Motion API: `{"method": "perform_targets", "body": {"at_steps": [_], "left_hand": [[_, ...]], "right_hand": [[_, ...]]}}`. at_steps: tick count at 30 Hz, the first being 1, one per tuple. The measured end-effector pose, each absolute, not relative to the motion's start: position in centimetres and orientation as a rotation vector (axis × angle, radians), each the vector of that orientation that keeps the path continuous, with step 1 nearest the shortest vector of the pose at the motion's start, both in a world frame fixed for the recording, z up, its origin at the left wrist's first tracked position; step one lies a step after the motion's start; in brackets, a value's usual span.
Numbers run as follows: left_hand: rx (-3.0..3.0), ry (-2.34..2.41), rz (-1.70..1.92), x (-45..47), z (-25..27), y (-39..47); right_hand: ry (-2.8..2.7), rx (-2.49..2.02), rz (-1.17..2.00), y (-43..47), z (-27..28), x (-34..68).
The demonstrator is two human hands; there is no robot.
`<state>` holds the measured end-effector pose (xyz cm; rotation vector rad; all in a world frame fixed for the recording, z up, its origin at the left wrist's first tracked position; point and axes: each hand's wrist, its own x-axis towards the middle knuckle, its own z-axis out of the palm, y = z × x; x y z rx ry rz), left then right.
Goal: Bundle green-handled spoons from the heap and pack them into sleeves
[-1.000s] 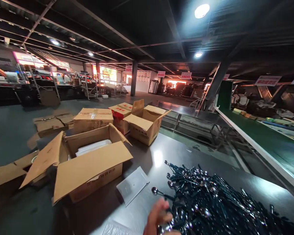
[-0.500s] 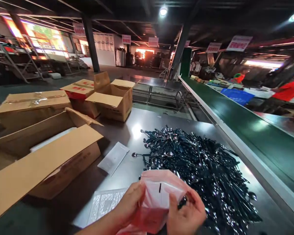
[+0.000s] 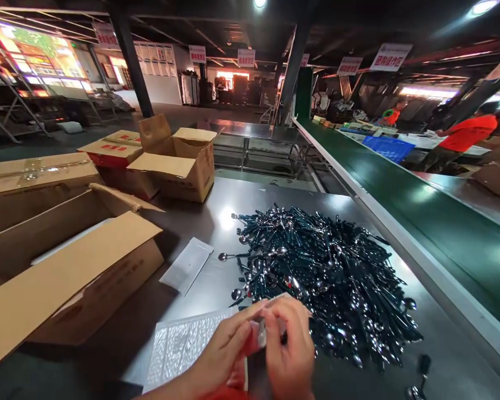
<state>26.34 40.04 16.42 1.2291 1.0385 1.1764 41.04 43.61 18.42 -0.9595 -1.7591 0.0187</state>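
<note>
Both hands meet low at the near edge of the worktop [image 3: 216,222]. The left hand [image 3: 223,355] comes in from the lower left, fingers pinched on the rim of a red-and-clear bag [image 3: 254,339]; the right hand [image 3: 289,355] faces it, fingers curled closed on the same rim, with a dark item between them that is too hidden to name. A pinch this shallow on thin film could slip, letting the bag sag shut. Under the wrists lies a stack of bags [image 3: 179,347], slick enough to slide. Just beyond, touching nothing held, the spoon heap [image 3: 316,266] could snag a sleeve. Farther left stand open boxes [image 3: 66,261].
</note>
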Motion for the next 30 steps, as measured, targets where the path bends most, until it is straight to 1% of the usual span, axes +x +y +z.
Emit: {"method": "perform_targets", "body": {"at_steps": [2,4,5,6,7,9,11,13,14,18,24,27,28,30], "left_hand": [[1.128,1.058,1.166,25.5,16.1,40.4],[1.007,1.138,1.208,24.8,15.9,40.7],[0.970,1.168,1.227,24.5,15.8,40.9],[0.953,1.182,1.240,24.4,15.8,41.0],[0.955,1.177,1.241,24.4,15.8,41.1],[1.014,1.126,1.220,25.0,15.9,41.3],[1.102,1.082,1.186,25.9,15.9,41.2],[1.177,1.078,1.153,26.7,15.7,41.0],[1.203,1.074,1.139,27.0,15.5,40.8],[1.195,1.054,1.147,27.3,15.3,39.9],[1.201,1.082,1.096,27.0,16.0,39.8],[1.197,1.102,1.090,26.5,15.9,40.0],[1.185,1.122,1.100,26.2,15.8,40.1],[1.135,1.177,1.142,25.5,15.7,40.4]], "right_hand": [[-1.628,-1.061,0.008,44.6,18.0,46.0],[-1.310,-1.395,0.057,45.1,17.4,51.4],[-1.060,-1.512,0.043,45.1,17.2,53.5],[-0.902,-1.610,0.018,44.9,17.0,54.8],[-0.868,-1.612,-0.005,44.4,17.0,55.2],[-1.060,-1.450,-0.076,43.1,17.1,53.2],[-1.496,-1.254,-0.235,42.0,17.4,48.7],[-1.738,-0.987,-0.107,41.5,18.0,43.9],[-1.754,-0.943,-0.046,41.6,18.2,42.0],[-1.724,-0.951,0.023,42.3,18.7,38.6],[-1.837,-0.929,0.055,43.1,18.4,40.1],[-1.937,-0.960,-0.112,44.8,17.8,44.5],[-1.884,-0.985,-0.200,45.4,17.6,46.9],[-1.630,-1.292,-0.150,46.0,17.0,52.4]]}}
